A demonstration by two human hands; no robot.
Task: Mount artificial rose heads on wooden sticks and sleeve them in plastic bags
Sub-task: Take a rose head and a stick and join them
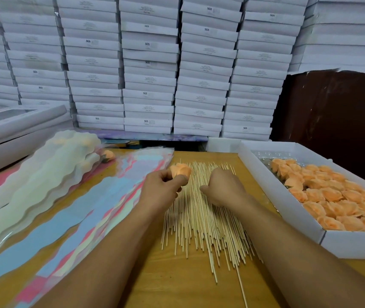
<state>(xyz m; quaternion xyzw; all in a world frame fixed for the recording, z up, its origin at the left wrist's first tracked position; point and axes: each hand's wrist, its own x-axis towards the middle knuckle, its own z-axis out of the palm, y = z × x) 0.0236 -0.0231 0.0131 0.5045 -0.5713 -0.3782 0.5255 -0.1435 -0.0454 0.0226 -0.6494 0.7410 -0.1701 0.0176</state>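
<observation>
The left hand (162,187) is in the middle of the frame. Its fingers (180,179) are curled round a soft orange rose head (180,170), holding it just above the far end of the sticks (201,216). The rose head looks like folded cloth petals, round and puffy. Part of it is hidden behind the thumb.

The sticks are thin, pale and straight. They lie in a big loose pile on the yellow wooden desk (177,285), fanning out toward the bottom of the frame.

The right hand (223,187) rests on the sticks, just right of the left hand. Its fingers are bent down into the pile. You cannot tell if they pinch a stick, because the back of the hand hides them.

At the right, a white cardboard box (288,221) is full of more orange rose heads (337,196), packed close together.

At the left lie flat, shiny plastic bags (101,196) with wavy edges and pink, blue and pale patches. At the upper left, one finished rose (108,155) peeks out from under frosted sleeves (44,172).

Stacks of flat white boxes (150,70) fill the top of the frame. Their small labels are too blurry to read.
</observation>
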